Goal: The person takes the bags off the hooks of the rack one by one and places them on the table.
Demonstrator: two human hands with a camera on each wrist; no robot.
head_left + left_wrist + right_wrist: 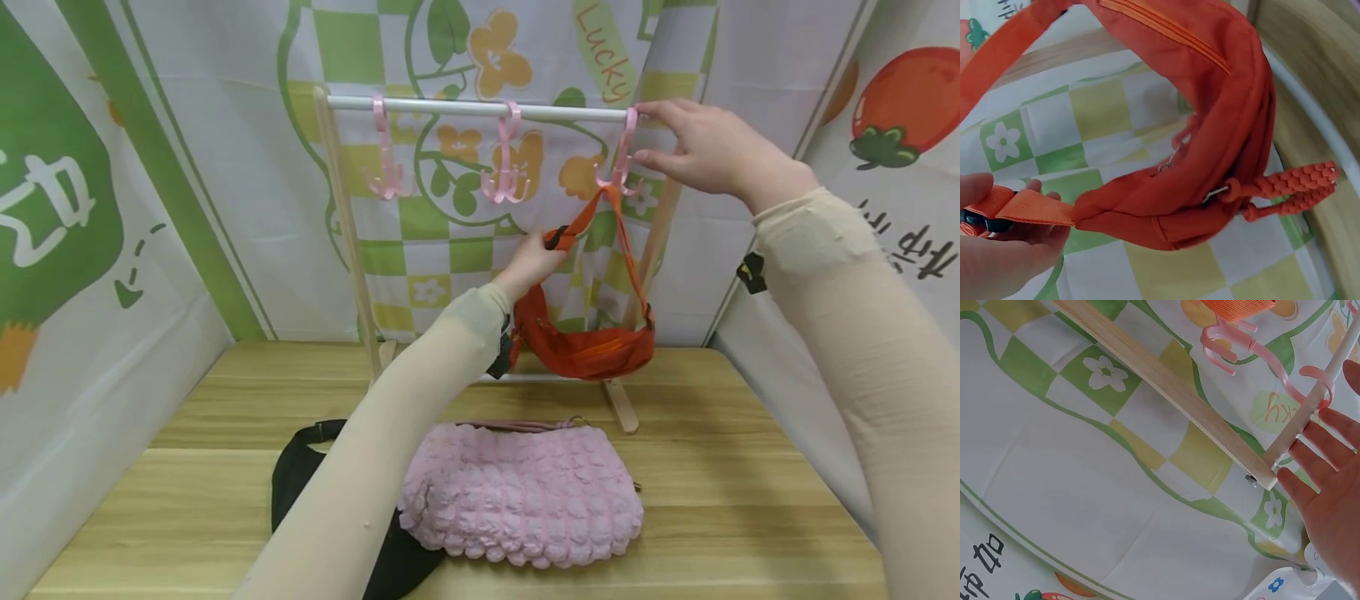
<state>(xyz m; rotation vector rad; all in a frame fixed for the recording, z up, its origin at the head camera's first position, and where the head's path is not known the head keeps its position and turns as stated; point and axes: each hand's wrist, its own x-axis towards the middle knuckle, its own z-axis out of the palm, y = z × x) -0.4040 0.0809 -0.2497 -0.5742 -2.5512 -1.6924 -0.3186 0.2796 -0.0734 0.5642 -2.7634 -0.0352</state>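
An orange-red waist bag (585,346) hangs below the rightmost pink hook (624,154), the top of its strap (626,250) at the hook's lower prongs. My left hand (528,265) grips the strap by its black buckle (988,220), left of the hook. Braided cord pulls (1294,187) dangle from the bag's zips in the left wrist view. Up at the right end of the white rod (465,108), my right hand (712,150) reaches out with extended fingers beside the hook's top. In the right wrist view its fingertips touch the rod.
Two more pink hooks, one at left (387,158) and one mid-rod (506,158), hang bare. The wooden rack post (348,225) stands on the table (750,500). In front lie a pink puffy bag (525,492) and a black bag (296,475) partly behind my left arm.
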